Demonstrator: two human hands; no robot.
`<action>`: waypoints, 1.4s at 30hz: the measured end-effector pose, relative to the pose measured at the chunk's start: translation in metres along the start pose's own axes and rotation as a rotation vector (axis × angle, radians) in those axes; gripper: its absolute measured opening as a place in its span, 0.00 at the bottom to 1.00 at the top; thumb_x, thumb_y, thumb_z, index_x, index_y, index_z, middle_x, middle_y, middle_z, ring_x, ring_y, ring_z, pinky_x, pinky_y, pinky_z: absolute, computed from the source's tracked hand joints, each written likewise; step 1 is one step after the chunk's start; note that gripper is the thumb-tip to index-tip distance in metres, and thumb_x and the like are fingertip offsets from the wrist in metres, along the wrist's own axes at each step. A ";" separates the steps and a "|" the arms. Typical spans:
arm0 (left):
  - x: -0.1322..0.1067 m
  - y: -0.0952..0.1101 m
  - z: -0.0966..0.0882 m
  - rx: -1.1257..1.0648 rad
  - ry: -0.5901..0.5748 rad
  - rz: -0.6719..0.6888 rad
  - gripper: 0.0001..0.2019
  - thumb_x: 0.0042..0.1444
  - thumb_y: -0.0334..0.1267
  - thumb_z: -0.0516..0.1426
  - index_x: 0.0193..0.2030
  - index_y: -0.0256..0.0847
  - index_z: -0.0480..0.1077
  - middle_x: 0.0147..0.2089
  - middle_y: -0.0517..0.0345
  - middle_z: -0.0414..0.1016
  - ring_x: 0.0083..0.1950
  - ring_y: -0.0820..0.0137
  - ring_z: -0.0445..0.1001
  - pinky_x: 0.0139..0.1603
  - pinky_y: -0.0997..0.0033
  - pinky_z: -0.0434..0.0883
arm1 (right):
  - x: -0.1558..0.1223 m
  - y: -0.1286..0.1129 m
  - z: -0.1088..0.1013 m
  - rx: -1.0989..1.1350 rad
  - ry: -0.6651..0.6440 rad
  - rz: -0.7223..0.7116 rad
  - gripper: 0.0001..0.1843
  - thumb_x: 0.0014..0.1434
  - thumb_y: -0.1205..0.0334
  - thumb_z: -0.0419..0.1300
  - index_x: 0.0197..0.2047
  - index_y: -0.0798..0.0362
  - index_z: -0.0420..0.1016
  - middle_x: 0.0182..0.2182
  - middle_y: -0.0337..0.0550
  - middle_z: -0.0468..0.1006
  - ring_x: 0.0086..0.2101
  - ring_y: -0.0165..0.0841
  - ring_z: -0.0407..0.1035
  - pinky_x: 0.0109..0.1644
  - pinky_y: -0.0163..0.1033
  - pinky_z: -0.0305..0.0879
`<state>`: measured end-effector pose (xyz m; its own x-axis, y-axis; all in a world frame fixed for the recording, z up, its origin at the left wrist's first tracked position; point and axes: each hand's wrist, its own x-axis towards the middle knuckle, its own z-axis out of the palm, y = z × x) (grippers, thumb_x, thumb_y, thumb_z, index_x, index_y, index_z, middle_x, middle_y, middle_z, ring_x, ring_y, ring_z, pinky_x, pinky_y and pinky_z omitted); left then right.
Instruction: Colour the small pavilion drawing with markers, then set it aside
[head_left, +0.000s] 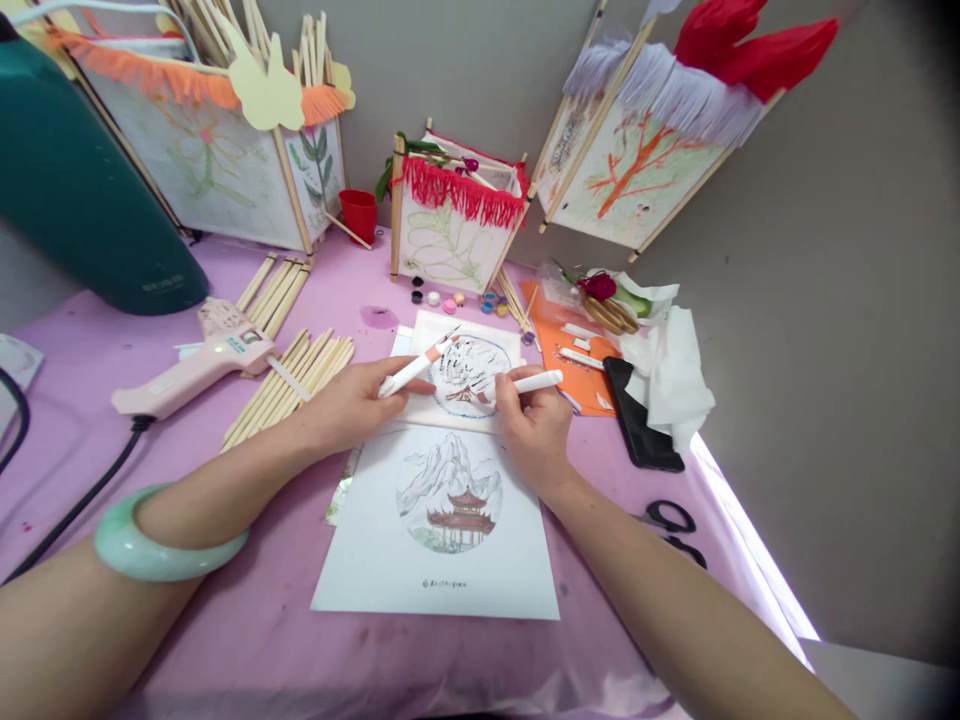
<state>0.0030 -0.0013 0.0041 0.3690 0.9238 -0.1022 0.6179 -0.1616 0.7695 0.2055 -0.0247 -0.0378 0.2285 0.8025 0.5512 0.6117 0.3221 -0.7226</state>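
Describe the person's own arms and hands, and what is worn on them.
The left forearm and the right forearm are bare, without visible sleeves. A glossy, pale green, rounded bangle encircles the left forearm. The left hand and right hand wear no gloves.

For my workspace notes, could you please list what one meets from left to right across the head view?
Pink glue gun, brush in the left hand, white pen in the right hand, black smartphone.
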 end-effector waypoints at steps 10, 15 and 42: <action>-0.001 0.001 0.000 -0.020 -0.009 -0.003 0.27 0.48 0.34 0.49 0.58 0.45 0.65 0.45 0.62 0.78 0.22 0.76 0.60 0.23 0.75 0.56 | 0.000 0.000 -0.002 -0.041 0.000 -0.008 0.08 0.57 0.60 0.55 0.28 0.52 0.65 0.19 0.35 0.73 0.20 0.26 0.63 0.27 0.32 0.60; 0.000 0.001 0.000 -0.012 -0.001 -0.014 0.28 0.47 0.34 0.49 0.59 0.46 0.64 0.45 0.62 0.78 0.23 0.75 0.62 0.23 0.75 0.58 | 0.000 0.001 -0.002 -0.057 0.002 -0.017 0.09 0.57 0.60 0.55 0.27 0.52 0.65 0.19 0.35 0.73 0.20 0.26 0.63 0.27 0.32 0.60; 0.002 -0.005 -0.002 -0.051 -0.047 0.021 0.29 0.49 0.33 0.50 0.61 0.46 0.62 0.49 0.63 0.76 0.29 0.72 0.66 0.30 0.73 0.61 | -0.001 -0.001 -0.003 -0.055 0.012 -0.014 0.09 0.56 0.61 0.56 0.26 0.52 0.64 0.18 0.33 0.72 0.19 0.25 0.62 0.26 0.32 0.59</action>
<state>-0.0010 0.0019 0.0012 0.4146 0.9028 -0.1141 0.5737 -0.1620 0.8029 0.2069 -0.0269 -0.0364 0.2285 0.7917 0.5665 0.6553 0.3053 -0.6909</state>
